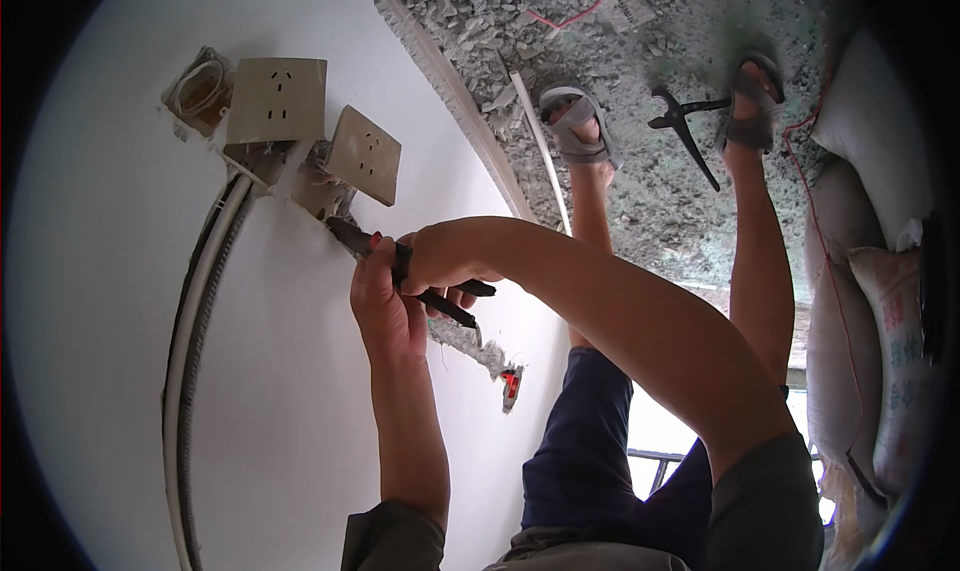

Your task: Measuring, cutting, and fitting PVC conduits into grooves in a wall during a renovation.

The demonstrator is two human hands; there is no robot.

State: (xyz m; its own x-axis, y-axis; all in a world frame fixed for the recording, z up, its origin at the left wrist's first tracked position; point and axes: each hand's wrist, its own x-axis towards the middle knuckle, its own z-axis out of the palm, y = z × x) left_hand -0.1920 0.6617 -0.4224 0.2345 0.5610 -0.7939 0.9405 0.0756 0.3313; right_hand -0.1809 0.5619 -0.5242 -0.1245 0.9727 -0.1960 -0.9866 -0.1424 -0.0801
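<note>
My left hand (385, 296) is raised against the white wall, fingers closed around a dark tool (350, 239) that looks like pliers, with a small red piece near the thumb. My right hand (433, 256) reaches across and grips the same tool, whose black handles stick out below the fingers. Its tip is at an opened wall box (325, 201); whether it touches a wire is hidden. Beside this hang two beige socket plates (275, 99) (363, 155), loose and tilted, with a conduit and cable (195, 371) running down the wall from them.
On the rubble-strewn floor (640, 201) are black pliers (680, 131) between my sandalled feet and a white pipe (535, 136). Grey sacks (840, 351) and a red wire line the right side. A red fitting (510, 386) sits in the wall's rough chase.
</note>
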